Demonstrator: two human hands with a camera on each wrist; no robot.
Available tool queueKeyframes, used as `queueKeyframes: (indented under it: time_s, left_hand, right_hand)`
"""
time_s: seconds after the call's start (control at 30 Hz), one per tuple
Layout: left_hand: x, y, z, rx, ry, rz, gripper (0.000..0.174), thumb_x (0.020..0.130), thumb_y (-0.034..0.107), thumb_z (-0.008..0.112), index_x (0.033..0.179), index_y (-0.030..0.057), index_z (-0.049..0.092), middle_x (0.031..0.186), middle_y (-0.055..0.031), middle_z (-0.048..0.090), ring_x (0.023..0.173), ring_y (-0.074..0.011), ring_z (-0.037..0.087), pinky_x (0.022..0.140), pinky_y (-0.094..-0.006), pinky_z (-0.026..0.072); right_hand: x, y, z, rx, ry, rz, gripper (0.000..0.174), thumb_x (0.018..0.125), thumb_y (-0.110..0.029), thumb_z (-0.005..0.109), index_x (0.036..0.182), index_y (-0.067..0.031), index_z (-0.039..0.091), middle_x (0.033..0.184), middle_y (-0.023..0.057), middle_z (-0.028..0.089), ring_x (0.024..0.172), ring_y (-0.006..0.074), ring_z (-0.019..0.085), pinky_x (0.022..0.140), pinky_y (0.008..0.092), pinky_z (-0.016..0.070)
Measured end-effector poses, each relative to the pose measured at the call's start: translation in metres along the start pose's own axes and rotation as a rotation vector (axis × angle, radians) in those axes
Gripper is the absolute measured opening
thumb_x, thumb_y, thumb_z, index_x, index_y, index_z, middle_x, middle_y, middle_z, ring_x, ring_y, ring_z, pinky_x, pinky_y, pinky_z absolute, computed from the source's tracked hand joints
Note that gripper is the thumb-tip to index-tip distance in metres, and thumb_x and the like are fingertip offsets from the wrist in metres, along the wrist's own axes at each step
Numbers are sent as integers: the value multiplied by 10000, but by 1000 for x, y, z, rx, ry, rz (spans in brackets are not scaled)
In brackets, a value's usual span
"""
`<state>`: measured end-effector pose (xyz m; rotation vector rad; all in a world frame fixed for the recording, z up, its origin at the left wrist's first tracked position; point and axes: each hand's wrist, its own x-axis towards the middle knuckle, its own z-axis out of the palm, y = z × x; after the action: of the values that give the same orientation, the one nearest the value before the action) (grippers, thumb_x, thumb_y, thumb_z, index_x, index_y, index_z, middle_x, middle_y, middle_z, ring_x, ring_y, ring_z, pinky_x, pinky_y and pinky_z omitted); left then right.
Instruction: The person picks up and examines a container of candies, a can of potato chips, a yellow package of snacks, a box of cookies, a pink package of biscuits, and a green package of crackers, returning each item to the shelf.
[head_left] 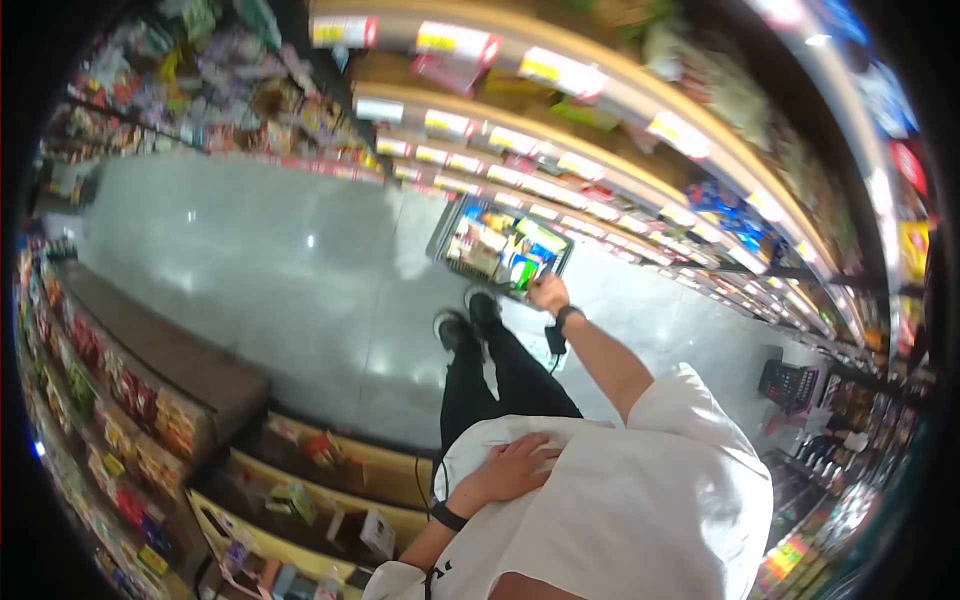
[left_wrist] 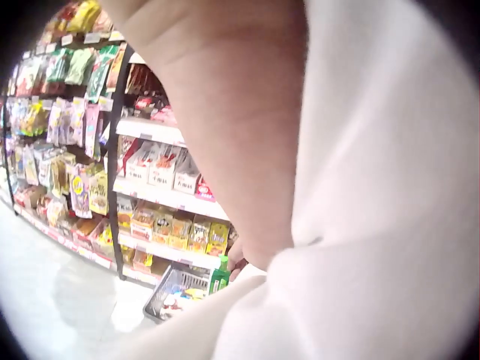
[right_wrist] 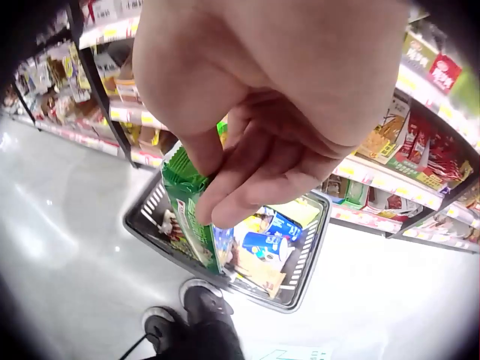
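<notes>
My right hand (head_left: pixel 547 293) pinches a green packet (right_wrist: pixel 189 206) by its crimped top edge, between thumb and fingers. The packet hangs over a dark plastic shopping basket (right_wrist: pixel 135 225) standing on the floor. Inside the basket, the right wrist view shows a blue-and-white cup-shaped container (right_wrist: pixel 266 246) among several packaged goods. My left hand (head_left: pixel 515 467) rests on the front of the white shirt (head_left: pixel 640 490) with its fingers extended, holding nothing. In the left wrist view, its palm (left_wrist: pixel 232 112) and the cloth fill much of the picture.
Long store shelves (head_left: pixel 590 165) with price tags run behind the basket. Low shelving (head_left: pixel 330 455) with boxed goods stands on the near side. Black shoes (right_wrist: pixel 206 300) stand close to the basket on the shiny floor (head_left: pixel 270 270). Another dark basket (head_left: pixel 788 385) is at the right.
</notes>
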<state>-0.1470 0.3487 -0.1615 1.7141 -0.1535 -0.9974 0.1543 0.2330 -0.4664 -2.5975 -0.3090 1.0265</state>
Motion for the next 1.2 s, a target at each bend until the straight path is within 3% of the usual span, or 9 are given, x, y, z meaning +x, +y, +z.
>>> queueKeyframes:
  time_s: [0.13,0.23,0.3,0.47,0.57,0.73,0.83,1.03,1.2]
  left_hand:
    - [4,11,-6,86,-81,54,599,1027,470,537,1570,232,451,1638,-134,384,1543,-322,317,1223,-571,218]
    - [22,2,2,154,-126,172,607,1017,466,555,1561,214,461,1627,-156,408,1519,-329,366,1223,-524,258]
    - [28,13,-2,172,-187,371,562,999,311,595,1529,160,485,1589,-188,453,1447,-344,462,1160,-459,387]
    - [63,39,12,511,-44,313,531,981,159,591,1495,69,493,1485,-198,562,1357,-353,556,1091,-431,469]
    - [118,20,22,132,34,339,586,1000,140,559,1547,12,392,1506,-175,555,1390,-310,540,1106,-418,464]
    - [181,145,72,-659,331,270,797,920,97,565,1636,68,217,1559,-231,443,1367,-318,547,1079,-433,478]
    - [202,213,108,-907,34,562,910,796,46,545,1640,79,208,1537,-246,436,1217,-321,599,1024,-452,500]
    - [250,282,188,-579,68,486,469,960,194,664,1354,62,447,1287,-129,597,1068,-212,641,849,-367,532]
    - [280,326,254,-448,-60,518,286,929,117,686,1098,107,456,1038,-44,599,987,-163,622,841,-366,541]
  right_hand:
    - [-82,-17,-48,228,195,-105,252,888,-301,682,839,-85,803,804,140,767,790,343,749,780,452,587]
    - [-168,-28,-104,630,248,-201,226,988,-190,674,867,-30,777,738,93,743,649,110,671,639,293,531]
    - [-228,-23,-147,580,324,-305,248,1003,-213,668,881,-24,772,709,85,721,619,110,633,615,294,504]
    - [-362,31,-206,584,587,-440,311,1002,-216,653,784,6,657,568,109,455,569,140,575,546,356,431]
    - [-438,86,-220,679,682,-476,211,989,-194,682,913,-7,742,666,106,632,620,141,599,610,330,481]
    - [-568,192,-224,816,759,-503,203,993,-159,683,987,26,767,830,80,773,777,120,707,763,290,555]
    - [-630,253,-203,1003,738,-409,188,996,-103,656,1017,47,768,911,96,787,850,131,707,828,298,549]
    - [-706,310,-168,1031,1024,-221,207,1025,-70,580,1048,42,752,946,87,779,856,140,690,840,303,540]
    - [-738,337,-146,980,1362,110,230,1065,-66,510,1151,16,707,937,40,737,842,135,683,797,285,519]
